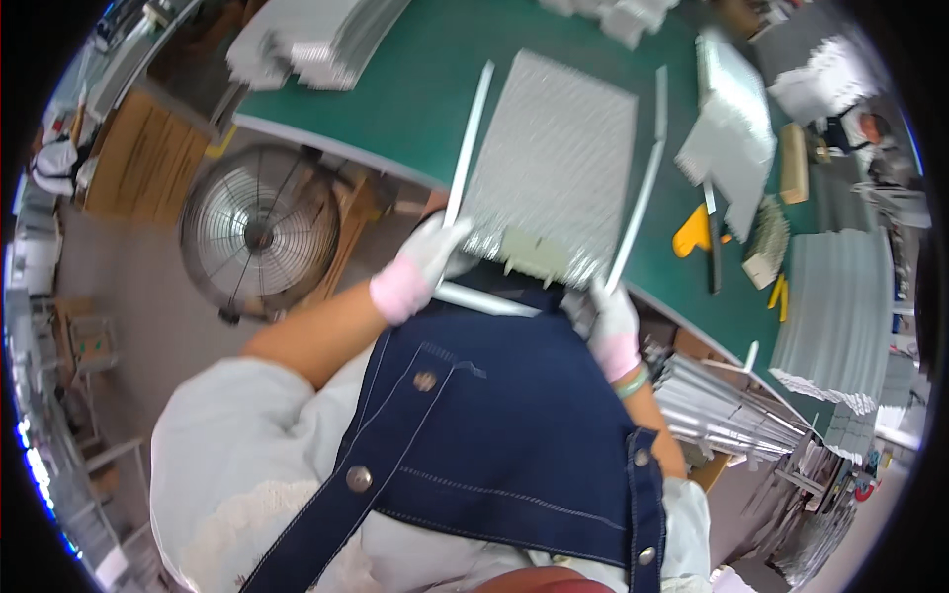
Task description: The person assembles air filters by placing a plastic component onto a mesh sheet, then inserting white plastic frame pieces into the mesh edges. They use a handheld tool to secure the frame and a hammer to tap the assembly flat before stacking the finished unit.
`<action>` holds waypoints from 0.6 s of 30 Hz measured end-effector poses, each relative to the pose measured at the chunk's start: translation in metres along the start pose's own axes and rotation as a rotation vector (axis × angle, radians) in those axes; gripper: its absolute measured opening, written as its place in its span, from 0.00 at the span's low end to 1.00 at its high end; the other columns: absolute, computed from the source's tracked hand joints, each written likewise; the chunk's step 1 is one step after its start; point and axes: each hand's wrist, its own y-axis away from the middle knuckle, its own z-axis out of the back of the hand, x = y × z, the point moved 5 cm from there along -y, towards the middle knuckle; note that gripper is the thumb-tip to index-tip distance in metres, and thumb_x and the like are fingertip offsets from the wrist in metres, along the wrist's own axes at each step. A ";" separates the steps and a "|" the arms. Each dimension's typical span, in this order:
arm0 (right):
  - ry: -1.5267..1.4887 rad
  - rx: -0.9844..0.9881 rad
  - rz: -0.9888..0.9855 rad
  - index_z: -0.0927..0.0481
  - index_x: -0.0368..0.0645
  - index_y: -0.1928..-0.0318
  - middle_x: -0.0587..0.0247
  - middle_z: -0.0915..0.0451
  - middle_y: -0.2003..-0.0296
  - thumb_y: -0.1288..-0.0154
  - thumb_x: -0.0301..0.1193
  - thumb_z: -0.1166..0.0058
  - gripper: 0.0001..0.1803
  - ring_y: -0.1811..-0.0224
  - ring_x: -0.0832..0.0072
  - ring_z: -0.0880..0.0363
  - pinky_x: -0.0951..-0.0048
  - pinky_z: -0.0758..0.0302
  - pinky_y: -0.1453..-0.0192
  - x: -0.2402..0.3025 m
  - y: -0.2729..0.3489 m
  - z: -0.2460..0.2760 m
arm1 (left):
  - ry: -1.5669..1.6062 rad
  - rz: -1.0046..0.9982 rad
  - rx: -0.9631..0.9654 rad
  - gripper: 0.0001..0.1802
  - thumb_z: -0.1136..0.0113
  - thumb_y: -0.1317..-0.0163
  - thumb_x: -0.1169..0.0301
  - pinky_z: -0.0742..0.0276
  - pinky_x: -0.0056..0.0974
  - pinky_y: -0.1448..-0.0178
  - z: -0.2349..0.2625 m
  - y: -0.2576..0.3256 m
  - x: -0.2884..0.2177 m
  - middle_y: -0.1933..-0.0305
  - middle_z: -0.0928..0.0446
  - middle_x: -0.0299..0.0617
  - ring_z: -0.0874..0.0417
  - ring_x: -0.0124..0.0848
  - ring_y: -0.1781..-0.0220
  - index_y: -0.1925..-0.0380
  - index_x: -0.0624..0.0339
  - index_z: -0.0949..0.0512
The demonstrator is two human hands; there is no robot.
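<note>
A silvery, finely ridged rectangular panel extends from the green table over its near edge toward my body. My left hand, in a white glove with a pink cuff, closes on its near left corner. My right hand, gloved the same way, is closed at the near right corner, its fingers partly hidden and blurred. One white strip runs along the panel's left side down to my left fingers. Another white strip, bent partway, reaches my right fingers. Between my hands, a pale greenish piece lies at the panel's near edge.
Ridged silvery panels lie on the green table, beside a yellow-handled tool and a wooden block. A stack of panels stands farther right. A large floor fan is at the left, near a cardboard box.
</note>
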 end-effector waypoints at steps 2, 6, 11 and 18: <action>0.027 -0.015 0.016 0.32 0.43 0.47 0.59 0.23 0.54 0.26 0.37 0.50 0.15 0.60 0.70 0.19 0.69 0.19 0.60 0.004 0.000 -0.003 | -0.142 0.004 -0.100 0.20 0.47 0.28 0.63 0.24 0.41 0.40 0.012 -0.006 0.008 0.47 0.26 0.41 0.24 0.30 0.44 0.44 0.64 0.30; -0.378 0.076 0.052 0.31 0.43 0.50 0.63 0.24 0.55 0.26 0.27 0.55 0.07 0.51 0.66 0.21 0.60 0.25 0.41 -0.002 -0.006 -0.010 | -0.004 0.029 0.112 0.22 0.54 0.30 0.73 0.27 0.49 0.34 0.016 -0.031 0.010 0.40 0.27 0.45 0.23 0.38 0.39 0.37 0.63 0.35; -0.494 0.099 0.016 0.28 0.40 0.52 0.58 0.22 0.54 0.27 0.29 0.54 0.09 0.50 0.61 0.20 0.58 0.21 0.43 -0.016 -0.015 -0.001 | 0.098 0.195 0.088 0.22 0.54 0.29 0.73 0.30 0.50 0.31 0.017 -0.022 0.006 0.39 0.28 0.46 0.25 0.40 0.37 0.36 0.63 0.36; -0.403 0.066 0.016 0.30 0.43 0.48 0.62 0.24 0.53 0.27 0.29 0.54 0.11 0.53 0.66 0.22 0.59 0.22 0.45 -0.010 -0.012 -0.014 | 0.146 0.052 -0.028 0.22 0.51 0.28 0.70 0.30 0.49 0.30 0.011 -0.022 0.006 0.39 0.28 0.46 0.24 0.36 0.38 0.37 0.64 0.35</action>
